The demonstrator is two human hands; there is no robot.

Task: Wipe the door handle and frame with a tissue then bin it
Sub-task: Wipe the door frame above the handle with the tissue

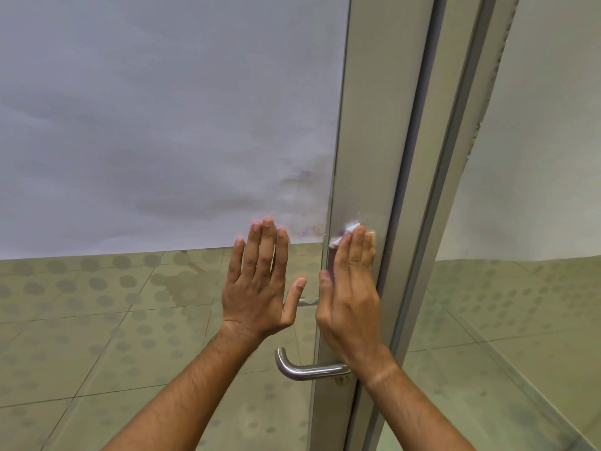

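right hand (349,281) flat on tissue (346,234)

Even, soft, fairly bright light, no hard shadows. Right hand (349,288) slightly motion-blurred. Wide-angle bends the door frame (374,125) toward the right edge.

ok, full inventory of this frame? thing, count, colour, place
door frame: 1, grey metal, upright right of centre
door handle: 1, silver lever, low on the frame, untouched
glass panel: 1, frosted pale above, clear below, left of the frame
tissue: 1, white, pressed on the frame under the right fingers
floor tiles: many, grey-green, dotted, seen through the glass
left hand: 1, open, flat against the glass
right hand: 1, flat on the tissue, above the handle
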